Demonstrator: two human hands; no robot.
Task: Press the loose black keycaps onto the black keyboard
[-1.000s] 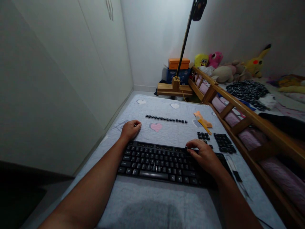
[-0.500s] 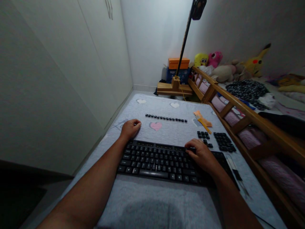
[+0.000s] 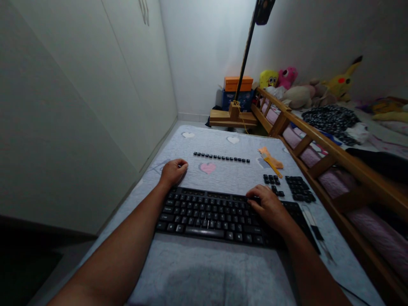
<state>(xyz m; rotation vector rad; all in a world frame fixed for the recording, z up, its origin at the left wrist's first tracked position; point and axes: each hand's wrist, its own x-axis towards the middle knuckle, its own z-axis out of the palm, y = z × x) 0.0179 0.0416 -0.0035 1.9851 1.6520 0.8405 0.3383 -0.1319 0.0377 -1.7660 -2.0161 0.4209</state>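
A black keyboard (image 3: 204, 214) lies across the cloth-covered surface, with its top rows facing away from me and its number-pad end partly under my right arm. My right hand (image 3: 264, 204) is over its upper right part, thumb and fingers curled together at the keys; whatever is between the fingertips is hidden. Beyond the keyboard's upper left corner, my left hand (image 3: 174, 172) rests on the cloth with its fingers curled in; I cannot make out what they hold. Farther off, several loose black keycaps (image 3: 223, 157) stand in one straight row.
More keycaps are grouped at right, in a small cluster (image 3: 271, 179) and a larger block (image 3: 299, 188). A yellow-handled brush (image 3: 272, 165) lies on an orange cloth (image 3: 279, 164). A thin wire tool (image 3: 315, 231) lies beside the keyboard. A wooden bed rail (image 3: 318, 131) runs along the right.
Both hands hold nearly the same places and poses. The whole view has shifted very slightly; the keyboard and keycaps lie as before.
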